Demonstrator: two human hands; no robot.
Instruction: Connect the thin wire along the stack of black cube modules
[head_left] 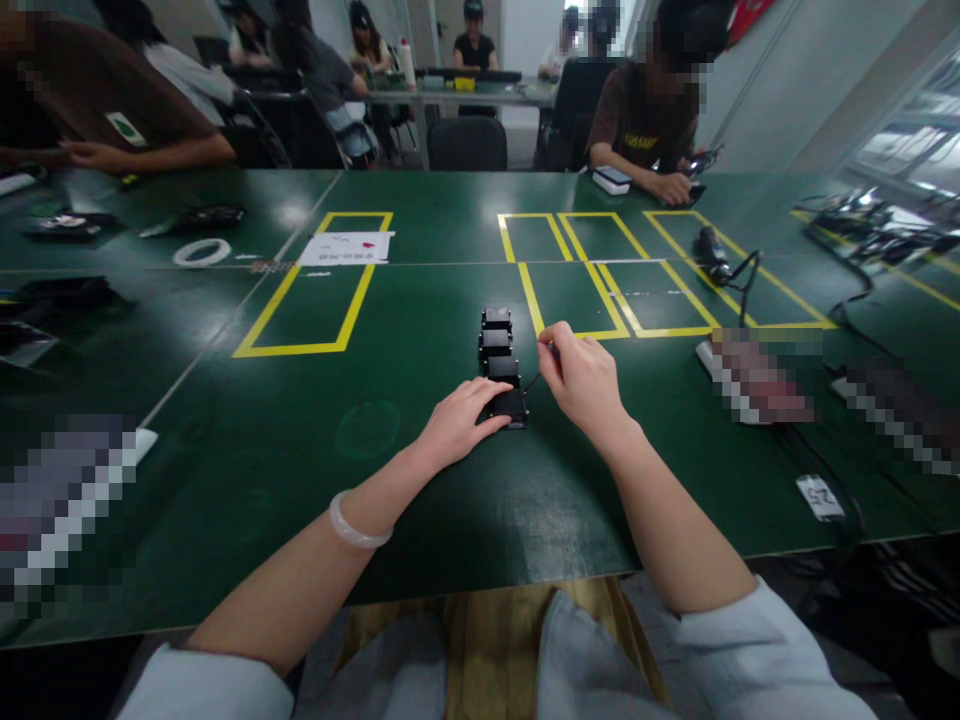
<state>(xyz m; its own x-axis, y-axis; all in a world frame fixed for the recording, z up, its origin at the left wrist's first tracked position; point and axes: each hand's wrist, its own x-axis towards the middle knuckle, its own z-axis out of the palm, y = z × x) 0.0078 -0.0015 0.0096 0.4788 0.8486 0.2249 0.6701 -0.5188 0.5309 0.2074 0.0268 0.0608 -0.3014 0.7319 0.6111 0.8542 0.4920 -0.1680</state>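
Several small black box-shaped parts (496, 345) lie in a row on the green table (420, 500), running away from me. My left hand (461, 420) rests with its fingers curled over the nearest black part (511, 404). My right hand (581, 380) hovers just right of the row, its thumb and forefinger pinched on a thin dark wire (531, 383) that leads to the nearest part.
Yellow tape rectangles (315, 300) mark the table beyond the row. A white sheet (346, 248), a roll of tape (201, 252) and a dark tool with a cable (712, 256) lie farther off. Other people sit at the far edge and at tables behind.
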